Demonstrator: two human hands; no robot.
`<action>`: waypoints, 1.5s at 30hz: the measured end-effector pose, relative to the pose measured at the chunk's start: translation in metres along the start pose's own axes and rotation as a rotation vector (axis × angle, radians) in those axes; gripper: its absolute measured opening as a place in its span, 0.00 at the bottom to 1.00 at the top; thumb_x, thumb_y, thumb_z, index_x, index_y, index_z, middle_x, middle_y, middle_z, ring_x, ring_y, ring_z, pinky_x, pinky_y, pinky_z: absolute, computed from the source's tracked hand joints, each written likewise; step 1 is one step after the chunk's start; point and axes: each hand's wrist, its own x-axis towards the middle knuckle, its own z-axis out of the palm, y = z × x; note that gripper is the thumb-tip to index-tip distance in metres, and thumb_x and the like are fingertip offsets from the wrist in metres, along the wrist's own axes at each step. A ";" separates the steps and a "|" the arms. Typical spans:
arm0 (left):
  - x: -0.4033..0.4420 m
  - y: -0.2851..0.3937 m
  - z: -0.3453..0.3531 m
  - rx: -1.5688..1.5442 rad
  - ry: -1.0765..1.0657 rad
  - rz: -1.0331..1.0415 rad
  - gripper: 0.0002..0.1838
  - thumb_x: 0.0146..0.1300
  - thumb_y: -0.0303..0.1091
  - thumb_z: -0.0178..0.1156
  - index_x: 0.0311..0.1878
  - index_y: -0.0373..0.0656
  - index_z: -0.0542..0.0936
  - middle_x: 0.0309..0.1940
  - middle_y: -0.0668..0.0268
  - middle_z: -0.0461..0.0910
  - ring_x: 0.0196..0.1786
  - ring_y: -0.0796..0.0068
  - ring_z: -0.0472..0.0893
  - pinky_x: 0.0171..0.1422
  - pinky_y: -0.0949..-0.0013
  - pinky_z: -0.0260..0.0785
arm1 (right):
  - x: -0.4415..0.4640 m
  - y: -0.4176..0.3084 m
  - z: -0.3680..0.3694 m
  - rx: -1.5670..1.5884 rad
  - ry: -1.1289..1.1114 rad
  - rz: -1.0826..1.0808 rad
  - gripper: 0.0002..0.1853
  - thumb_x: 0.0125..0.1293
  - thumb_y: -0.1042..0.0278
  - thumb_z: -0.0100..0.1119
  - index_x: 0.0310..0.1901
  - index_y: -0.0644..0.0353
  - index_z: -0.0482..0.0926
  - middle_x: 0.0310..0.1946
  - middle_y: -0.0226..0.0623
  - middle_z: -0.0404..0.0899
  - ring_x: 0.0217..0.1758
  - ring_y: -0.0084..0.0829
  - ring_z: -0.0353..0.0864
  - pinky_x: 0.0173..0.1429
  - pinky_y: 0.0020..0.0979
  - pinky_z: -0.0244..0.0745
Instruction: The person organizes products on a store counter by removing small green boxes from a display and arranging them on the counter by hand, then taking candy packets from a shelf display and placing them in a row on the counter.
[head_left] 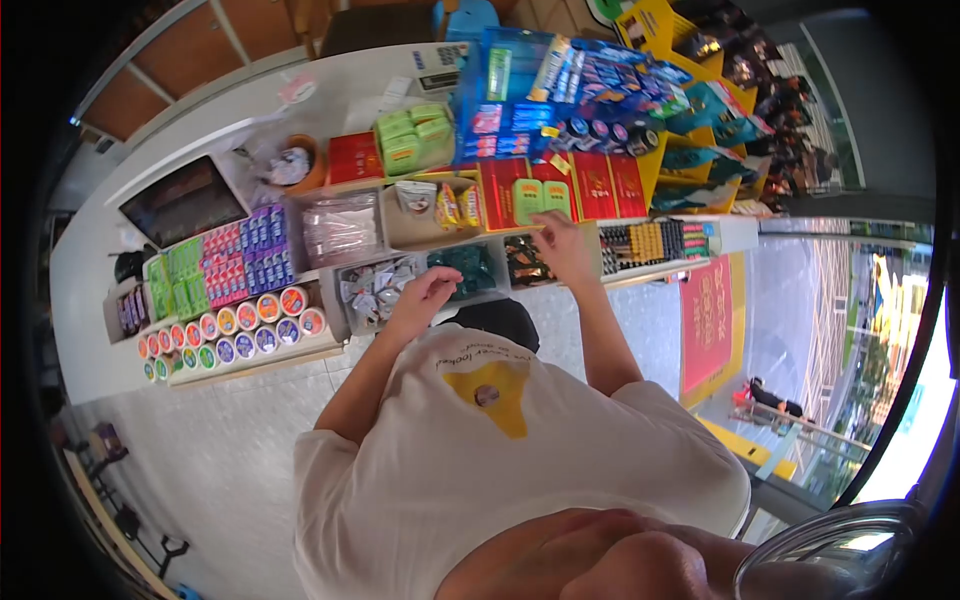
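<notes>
I cannot tell whether my left grip point(426, 297) or right grip point(565, 247) holds anything; a careless right-hand sweep could dislodge nearby green packs point(556, 203).

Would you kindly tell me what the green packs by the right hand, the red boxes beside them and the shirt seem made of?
Green packs: perhaps plastic or coated card, smooth, with rounded corners.
Red boxes: probably printed card, smooth, with flat panels and gold print.
Shirt: matte fabric, likely cotton, as its soft folds suggest.

White T-shirt point(530, 465), yellow print point(505, 408), short sleeves point(325, 465)
</notes>
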 end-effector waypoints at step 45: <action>0.047 0.081 0.017 0.487 0.221 0.238 0.22 0.66 0.36 0.68 0.59 0.37 0.78 0.36 0.50 0.85 0.36 0.58 0.87 0.41 0.62 0.80 | 0.040 -0.075 -0.014 0.407 -0.210 -0.198 0.19 0.69 0.71 0.65 0.60 0.61 0.76 0.47 0.33 0.78 0.40 0.22 0.78 0.42 0.26 0.75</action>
